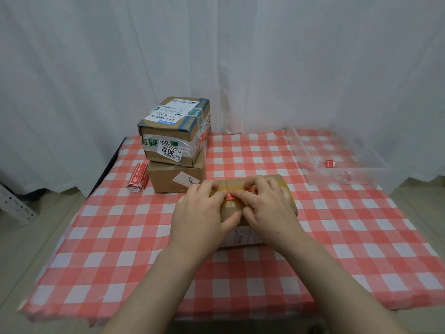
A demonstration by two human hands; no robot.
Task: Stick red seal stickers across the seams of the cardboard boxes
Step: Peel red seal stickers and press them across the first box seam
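A taped cardboard box (232, 208) lies in the middle of the checked table. Both hands rest on its top. My left hand (202, 208) and my right hand (267, 206) press their fingertips on a red seal sticker (231, 196) that runs across the box's top. Most of the sticker is hidden under the fingers. At the back left, two more cardboard boxes are stacked: the upper box (173, 131) carries shipping labels, the lower box (175, 177) is plainer.
A folded strip of red stickers (137, 178) lies left of the stack. A clear plastic tray (337, 157) at the back right holds a few red sticker pieces. White curtains hang behind the table. The red-and-white cloth (120, 237) covers the tabletop.
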